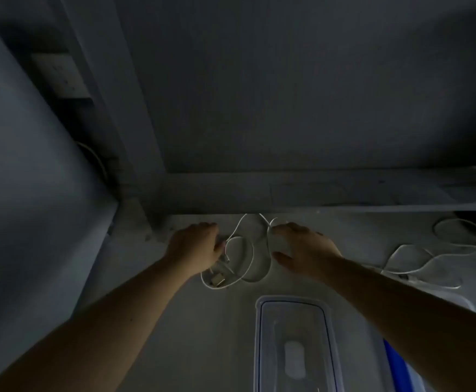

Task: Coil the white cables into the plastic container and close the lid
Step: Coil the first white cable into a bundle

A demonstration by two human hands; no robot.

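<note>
A thin white cable [246,251] lies in loose loops on the grey surface near the back wall, its plugs bunched at the lower left of the loops. My left hand [195,246] pinches the cable at the left side of the loops. My right hand [301,246] grips the cable's right loop between fingers and thumb. A second white cable [429,256] sprawls uncoiled to the right. The clear plastic container [259,349], long and rounded, stands near me in the lower middle; something pale shows inside or through it. The scene is dim.
A low grey ledge [316,190] runs along the back above the cables. A wall socket [61,75] sits on the left wall. A blue item [395,366] lies right of the container, partly under my right forearm.
</note>
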